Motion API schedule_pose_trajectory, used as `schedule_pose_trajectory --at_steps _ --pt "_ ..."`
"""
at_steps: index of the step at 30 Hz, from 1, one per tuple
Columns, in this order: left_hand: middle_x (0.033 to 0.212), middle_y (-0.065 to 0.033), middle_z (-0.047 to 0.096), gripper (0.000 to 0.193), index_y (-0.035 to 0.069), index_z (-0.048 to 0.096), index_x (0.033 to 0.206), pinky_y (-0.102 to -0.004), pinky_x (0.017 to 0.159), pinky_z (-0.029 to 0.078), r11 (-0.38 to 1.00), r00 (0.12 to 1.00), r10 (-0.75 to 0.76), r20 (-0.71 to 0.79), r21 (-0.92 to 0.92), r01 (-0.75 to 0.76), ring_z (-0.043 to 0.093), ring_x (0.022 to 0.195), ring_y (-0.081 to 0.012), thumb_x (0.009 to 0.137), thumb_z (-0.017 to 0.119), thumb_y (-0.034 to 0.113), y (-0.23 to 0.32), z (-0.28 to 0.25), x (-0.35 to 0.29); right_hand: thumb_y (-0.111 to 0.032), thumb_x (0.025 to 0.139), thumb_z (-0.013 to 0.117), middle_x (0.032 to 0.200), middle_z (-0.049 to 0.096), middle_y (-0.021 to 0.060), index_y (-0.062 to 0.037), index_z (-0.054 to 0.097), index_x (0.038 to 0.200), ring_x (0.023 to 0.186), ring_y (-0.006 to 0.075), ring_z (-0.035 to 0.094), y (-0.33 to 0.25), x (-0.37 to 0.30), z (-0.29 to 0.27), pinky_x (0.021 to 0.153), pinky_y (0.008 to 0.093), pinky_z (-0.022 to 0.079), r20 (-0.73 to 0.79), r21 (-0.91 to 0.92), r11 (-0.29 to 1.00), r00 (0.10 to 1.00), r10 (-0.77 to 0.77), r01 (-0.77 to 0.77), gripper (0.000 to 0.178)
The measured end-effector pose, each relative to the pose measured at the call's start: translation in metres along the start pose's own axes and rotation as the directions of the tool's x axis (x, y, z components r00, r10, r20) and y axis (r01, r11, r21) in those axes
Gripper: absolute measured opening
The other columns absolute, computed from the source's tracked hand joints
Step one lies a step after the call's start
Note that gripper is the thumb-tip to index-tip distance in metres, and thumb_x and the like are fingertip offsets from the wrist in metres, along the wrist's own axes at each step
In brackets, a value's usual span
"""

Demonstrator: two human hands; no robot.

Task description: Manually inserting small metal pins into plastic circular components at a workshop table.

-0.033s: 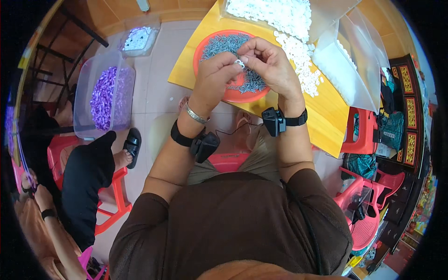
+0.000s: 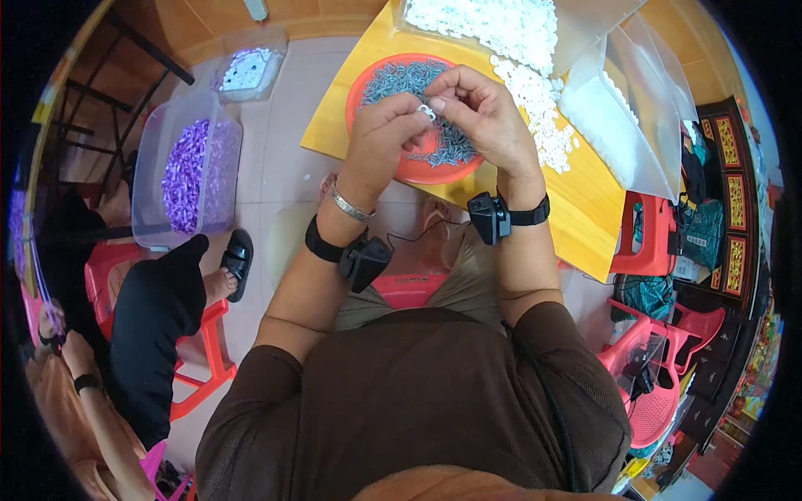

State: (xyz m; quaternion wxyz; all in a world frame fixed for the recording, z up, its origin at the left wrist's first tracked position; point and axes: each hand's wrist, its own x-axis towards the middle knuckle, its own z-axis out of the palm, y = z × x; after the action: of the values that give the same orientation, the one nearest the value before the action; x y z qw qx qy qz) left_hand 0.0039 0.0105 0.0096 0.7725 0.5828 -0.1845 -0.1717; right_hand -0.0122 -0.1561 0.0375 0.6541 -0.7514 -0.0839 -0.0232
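Note:
Between the thumb and forefinger of my left hand (image 2: 383, 138) is a small white plastic piece (image 2: 426, 112), roughly ring-shaped. Close beside it, my right hand (image 2: 489, 121) is pinched, its thumb nearly at the white piece; whatever lies between its fingertips is too small to make out. Both hands hover over a round orange basin (image 2: 430, 174). Many small grey screw-like pieces (image 2: 407, 79) lie in the basin, partly hidden by my hands. Loose white pieces (image 2: 551, 138) are spread on the yellow table (image 2: 576, 213) to the right of the basin.
A clear bin of white pieces (image 2: 493, 23) stands at the table's far side, beside another clear bin (image 2: 614, 134). On the floor at left is a bin of purple pieces (image 2: 188, 175). A seated co-worker's leg (image 2: 159, 326) and red stool (image 2: 213, 359) are nearby.
My left fingertips and the white piece have shifted very slightly to the left. My right hand stays in place.

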Motion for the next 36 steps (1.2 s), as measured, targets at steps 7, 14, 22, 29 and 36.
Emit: schedule_pose_trajectory --at_steps 7,14,22,29,36 --pt "0.066 0.0003 0.055 0.014 0.004 0.059 0.081 -0.0197 0.053 0.038 0.996 0.997 -0.048 -0.065 -0.080 0.042 0.049 0.057 -0.0073 0.086 0.053 0.015 0.001 -0.002 0.002 -0.002 0.081 0.064 0.086 0.063 0.0018 -0.0012 0.061 0.094 0.080 0.0081 0.059 -0.003 0.000 -0.009 0.075 0.0204 0.046 -0.058 0.041 0.998 0.997 -0.044 0.047 0.013" --pt "0.060 0.0033 0.049 0.014 0.002 0.060 0.079 -0.0200 0.047 0.036 0.998 0.988 -0.057 -0.146 -0.013 0.056 0.044 0.053 -0.0044 0.084 0.057 0.014 0.002 0.000 0.001 0.000 0.080 0.065 0.084 0.062 0.0007 -0.0006 0.061 0.093 0.078 0.0060 0.057 -0.005 0.002 0.000 0.073 0.0196 0.047 -0.098 0.109 0.993 0.994 -0.039 0.050 0.013" --pt "0.061 0.0036 0.049 0.014 0.003 0.060 0.080 -0.0188 0.047 0.034 0.999 0.989 -0.002 -0.149 0.050 0.010 0.043 0.052 -0.0045 0.085 0.056 0.015 0.000 0.003 0.001 -0.002 0.079 0.066 0.081 0.063 -0.0003 -0.0008 0.062 0.091 0.074 0.0044 0.056 -0.002 0.002 0.005 0.069 0.0187 0.047 -0.116 0.092 0.994 0.992 -0.048 0.059 0.013" --pt "0.059 0.0025 0.047 0.015 0.002 0.056 0.073 -0.0221 0.049 0.034 0.998 0.989 -0.038 -0.139 0.046 0.045 0.043 0.055 -0.0055 0.083 0.055 0.013 0.001 0.001 0.000 -0.002 0.079 0.066 0.079 0.062 -0.0017 -0.0011 0.063 0.089 0.072 0.0037 0.056 -0.004 0.002 0.008 0.067 0.0186 0.047 -0.105 0.040 0.998 0.994 -0.034 0.039 0.011" --pt "0.063 0.0049 0.045 0.014 0.006 0.056 0.076 -0.0183 0.050 0.033 0.992 0.995 -0.007 -0.095 0.128 0.019 0.041 0.055 -0.0041 0.086 0.052 0.015 -0.005 -0.001 0.001 -0.003 0.078 0.067 0.078 0.062 -0.0021 -0.0016 0.063 0.089 0.070 0.0035 0.055 0.000 0.003 0.006 0.066 0.0187 0.046 -0.108 0.049 0.998 0.993 -0.037 0.043 0.011"
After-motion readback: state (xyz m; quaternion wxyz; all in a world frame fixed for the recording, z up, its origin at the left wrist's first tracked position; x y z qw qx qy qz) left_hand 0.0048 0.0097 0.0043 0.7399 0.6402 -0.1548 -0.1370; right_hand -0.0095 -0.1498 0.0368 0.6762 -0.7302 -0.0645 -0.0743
